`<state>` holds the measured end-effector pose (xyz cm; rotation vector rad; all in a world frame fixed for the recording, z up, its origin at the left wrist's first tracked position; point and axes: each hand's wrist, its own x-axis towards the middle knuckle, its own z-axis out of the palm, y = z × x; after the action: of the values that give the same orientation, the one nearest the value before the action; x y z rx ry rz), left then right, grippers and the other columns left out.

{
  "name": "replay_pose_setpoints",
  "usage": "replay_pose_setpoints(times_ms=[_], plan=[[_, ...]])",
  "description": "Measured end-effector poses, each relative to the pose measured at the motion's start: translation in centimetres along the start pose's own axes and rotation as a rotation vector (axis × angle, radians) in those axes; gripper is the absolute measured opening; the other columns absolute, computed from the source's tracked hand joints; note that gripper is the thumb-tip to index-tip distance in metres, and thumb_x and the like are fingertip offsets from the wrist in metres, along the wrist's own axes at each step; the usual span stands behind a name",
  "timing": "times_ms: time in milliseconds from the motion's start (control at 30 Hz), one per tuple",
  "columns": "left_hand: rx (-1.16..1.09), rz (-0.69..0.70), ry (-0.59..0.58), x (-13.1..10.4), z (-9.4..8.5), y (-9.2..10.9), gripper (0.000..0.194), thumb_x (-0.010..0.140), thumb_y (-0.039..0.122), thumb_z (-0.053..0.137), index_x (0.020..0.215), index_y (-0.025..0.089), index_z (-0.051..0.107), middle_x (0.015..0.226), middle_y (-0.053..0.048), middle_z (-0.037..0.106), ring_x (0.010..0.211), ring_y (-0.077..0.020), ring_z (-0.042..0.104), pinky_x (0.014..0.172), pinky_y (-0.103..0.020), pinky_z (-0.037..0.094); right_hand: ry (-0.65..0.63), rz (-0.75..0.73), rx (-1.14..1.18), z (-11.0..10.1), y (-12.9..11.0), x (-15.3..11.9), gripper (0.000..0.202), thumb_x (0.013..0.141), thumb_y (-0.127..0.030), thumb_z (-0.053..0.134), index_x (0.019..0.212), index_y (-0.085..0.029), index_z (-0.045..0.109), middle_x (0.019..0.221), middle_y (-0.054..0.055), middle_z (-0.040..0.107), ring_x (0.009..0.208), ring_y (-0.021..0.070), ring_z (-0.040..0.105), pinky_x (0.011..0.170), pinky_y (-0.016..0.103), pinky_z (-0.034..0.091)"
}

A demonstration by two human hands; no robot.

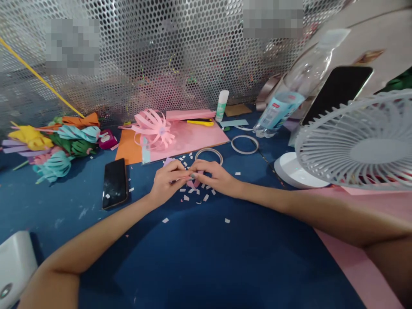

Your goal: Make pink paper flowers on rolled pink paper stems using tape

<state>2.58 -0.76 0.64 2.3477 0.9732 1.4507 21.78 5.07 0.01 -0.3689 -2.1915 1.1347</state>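
My left hand (pixel 167 181) and my right hand (pixel 220 178) meet fingertip to fingertip above the blue table. Both are closed in a pinch on a small pink paper strip (pixel 193 183), which curls below the fingers and is partly hidden by them. Small white paper scraps (pixel 205 198) lie scattered under and around the hands. Just behind the right fingers rests a roll of tape (pixel 209 151), seen as a ring. A bit of lilac paper (pixel 168 161) shows behind my left hand.
Behind lie a pink paper flower (pixel 157 131), pink sheets (pixel 193 139), a yellow cutter (pixel 201 122) and a glue stick (pixel 222 106). Left are a phone (pixel 115 182) and colourful paper flowers (pixel 53 165). Right stand a bottle (pixel 278 109) and a fan (pixel 354 146). A perforated metal panel (pixel 193 51) closes the back.
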Motion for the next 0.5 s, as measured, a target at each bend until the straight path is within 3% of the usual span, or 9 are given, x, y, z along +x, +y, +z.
replay_pose_setpoints(times_ms=[200, 367, 500], plan=[[-0.037, -0.121, 0.017, 0.03, -0.11, 0.23, 0.01, 0.088, 0.02, 0.065, 0.088, 0.021, 0.075, 0.069, 0.0, 0.068, 0.06, -0.0098, 0.059, 0.056, -0.021, 0.047, -0.038, -0.036, -0.018, 0.31, 0.17, -0.18, 0.031, 0.1, -0.037, 0.038, 0.09, -0.016, 0.059, 0.083, 0.005, 0.059, 0.078, 0.0136, 0.054, 0.069, 0.027, 0.045], [-0.02, -0.152, -0.01, -0.21, 0.0, 0.58, 0.01, 0.088, 0.019, 0.064, 0.088, 0.02, 0.074, 0.08, -0.002, 0.075, 0.068, -0.0118, 0.067, 0.068, -0.024, 0.054, -0.059, 0.026, -0.077, 0.5, -0.06, -0.15, 0.02, 0.095, -0.028, 0.049, 0.08, -0.017, 0.054, 0.071, 0.0, 0.054, 0.066, 0.0116, 0.05, 0.062, 0.025, 0.039], [-0.059, -0.201, -0.022, 0.3, -0.9, 0.61, 0.029, 0.098, 0.03, 0.047, 0.097, 0.019, 0.073, 0.074, -0.002, 0.072, 0.062, -0.0113, 0.064, 0.061, -0.023, 0.052, -0.014, 0.032, -0.018, 0.38, -0.37, -0.16, 0.025, 0.099, -0.025, 0.041, 0.081, -0.017, 0.055, 0.073, 0.0, 0.06, 0.068, 0.0112, 0.057, 0.069, 0.026, 0.042]])
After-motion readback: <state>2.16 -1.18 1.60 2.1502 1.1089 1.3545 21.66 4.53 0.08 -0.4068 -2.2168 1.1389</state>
